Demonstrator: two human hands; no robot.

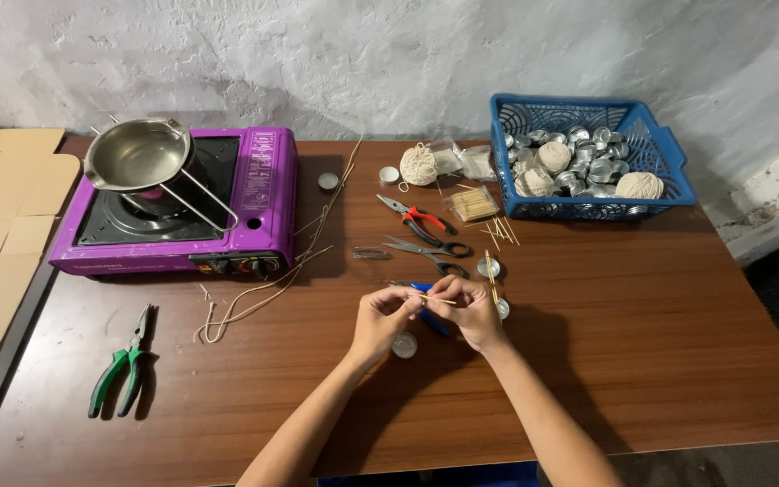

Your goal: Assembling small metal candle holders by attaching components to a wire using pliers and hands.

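We have both hands together over the middle of the wooden table (642,361). Our left hand (380,317) and our right hand (467,309) are each curled nearly closed, fingertips pinched on the two ends of a thin wooden stick (433,298) that lies level between them, just above the tabletop. A length of pale wick string may be caught there too, but it is too fine to tell.

Directly beneath the hands lies a blue-handled tool (432,319) (mostly hidden), and a small round metal cup (404,344) sits just beside our left wrist. Two more cups (489,267) lie near our right hand, with loose sticks (500,231) scattered beyond. Further back are the scissors (430,254), the red-handled pliers (418,217) and a ball of cotton twine (419,166).

We judge the work to be at the fitting stage: stick gripped and being set up by the fingertips. Whatever comes next asks for a steady pinch with both hands, since the stick is slender and would snap or slip under uneven pressure.

Well apart to the left stand the purple gas stove (263,194) bearing a steel pot (135,155), and the green pliers (123,365). The blue basket (655,153) of cups sits at the far right.
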